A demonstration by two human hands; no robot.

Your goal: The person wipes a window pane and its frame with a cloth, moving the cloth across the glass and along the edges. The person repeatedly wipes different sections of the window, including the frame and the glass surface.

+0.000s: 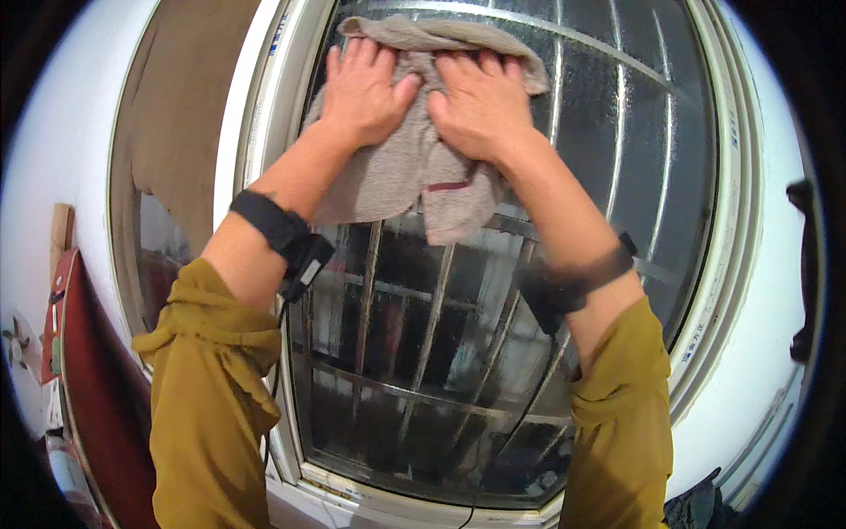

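Note:
A grey-beige towel [390, 178] with a dark red stripe lies against the window pane [588, 165], its top edge folded over. My left hand [367, 92] presses flat on the towel's upper left part, fingers spread upward. Beside it, my right hand [482, 106] presses on the upper right part, its fingertips partly under the towel's folded edge. The thumbs point towards each other with a small gap. Below the hands the towel hangs in two loose flaps. Black straps with small devices are on both forearms. The glass looks wet or streaked, with metal bars behind it.
A white window frame [717, 264] surrounds the pane. Left of it is another pane with a brown covering [185, 99]. A dark red panel [99, 370] leans at the lower left. Thin cables hang below my forearms, and a black bag-like object [697, 502] is at the lower right.

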